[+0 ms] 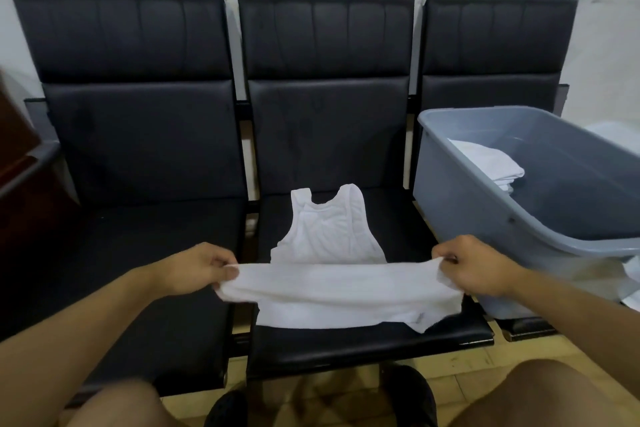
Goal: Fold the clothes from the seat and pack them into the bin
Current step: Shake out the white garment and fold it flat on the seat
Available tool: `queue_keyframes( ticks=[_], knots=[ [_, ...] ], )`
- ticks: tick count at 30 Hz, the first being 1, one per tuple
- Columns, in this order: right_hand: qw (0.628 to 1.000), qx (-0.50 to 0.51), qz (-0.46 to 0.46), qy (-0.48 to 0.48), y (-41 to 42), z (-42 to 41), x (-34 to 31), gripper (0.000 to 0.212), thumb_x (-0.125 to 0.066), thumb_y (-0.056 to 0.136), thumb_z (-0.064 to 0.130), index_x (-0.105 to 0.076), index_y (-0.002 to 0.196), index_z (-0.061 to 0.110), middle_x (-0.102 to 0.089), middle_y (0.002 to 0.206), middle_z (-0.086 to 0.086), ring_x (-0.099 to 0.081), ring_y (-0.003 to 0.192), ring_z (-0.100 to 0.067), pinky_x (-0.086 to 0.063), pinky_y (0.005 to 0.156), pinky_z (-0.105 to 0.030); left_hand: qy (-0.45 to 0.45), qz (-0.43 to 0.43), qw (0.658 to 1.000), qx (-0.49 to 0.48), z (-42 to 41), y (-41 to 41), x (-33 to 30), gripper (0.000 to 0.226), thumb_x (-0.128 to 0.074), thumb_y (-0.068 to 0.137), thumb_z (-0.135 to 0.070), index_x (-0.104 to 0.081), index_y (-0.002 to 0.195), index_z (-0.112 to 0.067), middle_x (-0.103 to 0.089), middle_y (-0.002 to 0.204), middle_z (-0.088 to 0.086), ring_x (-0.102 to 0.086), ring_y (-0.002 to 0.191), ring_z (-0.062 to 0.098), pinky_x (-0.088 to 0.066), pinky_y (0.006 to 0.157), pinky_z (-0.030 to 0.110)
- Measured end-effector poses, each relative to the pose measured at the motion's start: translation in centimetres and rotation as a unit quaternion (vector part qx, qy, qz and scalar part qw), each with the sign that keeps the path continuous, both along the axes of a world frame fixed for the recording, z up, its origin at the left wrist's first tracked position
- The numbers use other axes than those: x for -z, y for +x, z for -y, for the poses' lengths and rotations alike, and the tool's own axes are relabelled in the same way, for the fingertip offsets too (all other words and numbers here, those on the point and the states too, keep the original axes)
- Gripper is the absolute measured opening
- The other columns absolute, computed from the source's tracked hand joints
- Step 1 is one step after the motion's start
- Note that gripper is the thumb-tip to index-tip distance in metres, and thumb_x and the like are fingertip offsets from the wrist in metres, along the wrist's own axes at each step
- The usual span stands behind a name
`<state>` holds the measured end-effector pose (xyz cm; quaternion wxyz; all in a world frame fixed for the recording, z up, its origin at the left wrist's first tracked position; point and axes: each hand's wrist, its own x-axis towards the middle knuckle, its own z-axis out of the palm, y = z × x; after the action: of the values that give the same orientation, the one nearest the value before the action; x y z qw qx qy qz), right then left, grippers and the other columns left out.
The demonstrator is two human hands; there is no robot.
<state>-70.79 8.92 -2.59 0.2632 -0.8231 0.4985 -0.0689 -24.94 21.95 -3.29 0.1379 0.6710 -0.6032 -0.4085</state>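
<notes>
One white tank top lay lengthwise on the middle seat, straps toward the backrest, its hem pinched by left hand and right hand

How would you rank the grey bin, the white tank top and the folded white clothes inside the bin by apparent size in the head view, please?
1. grey bin
2. white tank top, nearer the camera
3. folded white clothes, partly hidden by the bin wall
</notes>
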Motion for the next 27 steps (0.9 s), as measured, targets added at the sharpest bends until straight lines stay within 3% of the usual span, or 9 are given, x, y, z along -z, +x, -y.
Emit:
queue_keyframes(
  ticks=[4,7,11,14,17,20,24,27],
  knots=[
    [0.982,-0.112,-0.1,0.117,-0.1,-0.9,-3.8,0.036,-0.047,0.085,0.002,-0.053,0.055,0.023,-0.053,0.052,0.007,-0.057,0.05,-0.018,-0.048,0.053,-0.032,0.146,-0.046,0.985,0.074,-1.3,-0.3,-2.3,0.014,-0.065,0.095,-0.028,-0.074,0.09,-0.019,-0.066,0.088,-0.006,-0.06,0.084,0.012,-0.046,0.08,0.023],
    [0.974,-0.132,-0.146,0.114,0.0,0.1,-5.9,0.033,-0.049,0.085,0.005,-0.057,0.058,0.023,-0.056,0.055,0.006,-0.058,0.056,-0.018,-0.048,0.057,-0.027,0.196,-0.057,0.975,0.084,-1.1,-0.1,-4.1,0.023,-0.077,0.086,-0.026,-0.075,0.105,-0.013,-0.072,0.105,0.0,-0.066,0.098,0.016,-0.051,0.091,0.027],
    [0.989,-0.058,-0.128,-0.047,1.1,3.9,-6.8,0.035,-0.053,0.084,0.008,-0.048,0.055,0.028,-0.051,0.059,0.007,-0.047,0.061,-0.014,-0.036,0.057,-0.023,0.111,-0.024,0.993,0.044,0.9,0.3,-5.3,0.016,-0.079,0.085,-0.025,-0.079,0.1,-0.021,-0.075,0.106,-0.002,-0.069,0.103,0.013,-0.051,0.097,0.031],
    [0.987,0.013,-0.115,-0.11,2.5,7.5,-5.7,0.029,-0.046,0.091,0.001,-0.067,0.086,0.02,-0.066,0.089,-0.004,-0.056,0.082,-0.024,-0.041,0.07,-0.029,0.006,-0.056,0.997,-0.047,4.1,0.7,-4.7,0.016,-0.077,0.086,-0.021,-0.078,0.1,-0.014,-0.076,0.101,0.002,-0.072,0.098,0.017,-0.053,0.091,0.03],
    [0.985,0.085,-0.099,-0.113,4.4,11.6,-3.5,0.034,-0.04,0.096,0.003,-0.066,0.114,0.015,-0.069,0.109,-0.012,-0.06,0.091,-0.03,-0.047,0.075,-0.034,-0.075,-0.045,0.987,-0.136,8.9,1.2,-2.8,0.017,-0.077,0.087,-0.021,-0.075,0.101,-0.012,-0.077,0.097,0.003,-0.073,0.094,0.018,-0.055,0.087,0.031],
    [0.978,0.131,-0.101,-0.13,6.7,16.2,-1.0,0.029,-0.038,0.103,0.006,-0.058,0.122,0.014,-0.067,0.11,-0.015,-0.059,0.089,-0.03,-0.047,0.072,-0.036,-0.119,-0.022,0.972,-0.202,14.1,1.7,0.0,0.011,-0.073,0.092,-0.022,-0.074,0.1,-0.015,-0.074,0.098,0.003,-0.07,0.095,0.019,-0.054,0.084,0.031],
    [0.969,0.156,-0.1,-0.164,9.7,22.6,2.5,0.022,-0.04,0.105,0.007,-0.055,0.121,0.012,-0.065,0.096,-0.014,-0.061,0.079,-0.031,-0.05,0.067,-0.037,-0.156,0.003,0.956,-0.249,20.9,3.1,3.8,0.014,-0.068,0.096,-0.026,-0.074,0.103,-0.015,-0.07,0.1,0.002,-0.065,0.098,0.022,-0.054,0.091,0.041],
    [0.97,0.154,-0.091,-0.164,11.6,27.5,6.0,0.021,-0.04,0.105,0.009,-0.056,0.115,0.014,-0.067,0.097,-0.016,-0.064,0.082,-0.033,-0.058,0.075,-0.044,-0.136,0.028,0.952,-0.272,25.4,4.5,7.1,0.017,-0.067,0.096,-0.026,-0.074,0.105,-0.013,-0.068,0.101,0.005,-0.064,0.099,0.026,-0.053,0.09,0.041]
  ],
)
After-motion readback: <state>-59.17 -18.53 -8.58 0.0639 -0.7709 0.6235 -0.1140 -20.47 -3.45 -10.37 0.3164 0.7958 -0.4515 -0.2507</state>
